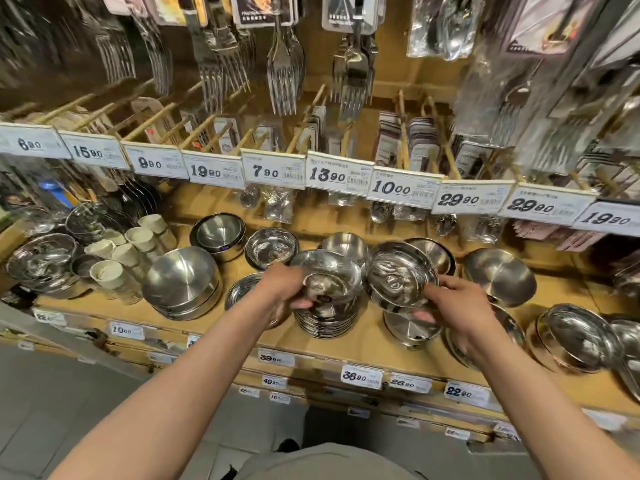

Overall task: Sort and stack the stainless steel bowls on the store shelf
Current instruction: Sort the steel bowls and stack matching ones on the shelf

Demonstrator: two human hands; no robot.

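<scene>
Above the tan wooden store shelf (367, 341), the left hand (284, 292) grips a shiny round steel bowl (329, 277) atop its stack (325, 320), the right hand (460, 306) pinches a tilted one (398, 275), and their slick rims could slip and topple neighbours.

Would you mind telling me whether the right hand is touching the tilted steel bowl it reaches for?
Touching. The head view shows the right hand with fingers curled over the near rim of the tilted bowl, no gap between them.
</scene>
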